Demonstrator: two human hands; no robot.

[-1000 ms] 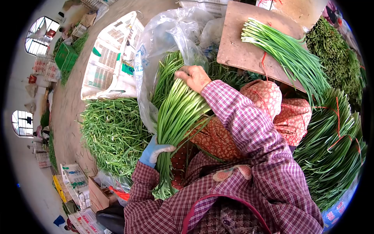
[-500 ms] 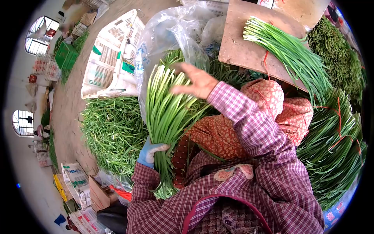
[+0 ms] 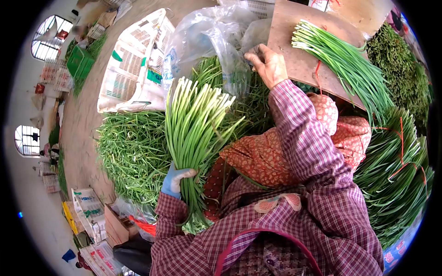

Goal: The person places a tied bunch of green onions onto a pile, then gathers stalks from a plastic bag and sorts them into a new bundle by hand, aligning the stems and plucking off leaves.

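Observation:
My left hand, in a pale blue glove, is closed around the lower leafy part of a bunch of garlic chives. Its white stem ends point up and fan apart. My bare right hand is raised away from the bunch, beside the board's left edge. Thumb and fingers are curled together in a pinch; whatever is between them, if anything, is too small to make out. On the brown board lies another bunch of garlic chives, white ends toward the upper left. A red tie hangs at the board's edge.
Loose green leaves are heaped on the left, below a white plastic crate. A clear plastic bag stands behind the held bunch. Tied chive bundles are stacked at right, with a darker green pile beyond.
My right hand has moved from the bunch's stem ends up and to the right, its spread fingers now curled in. My left hand keeps its hold on the bunch.

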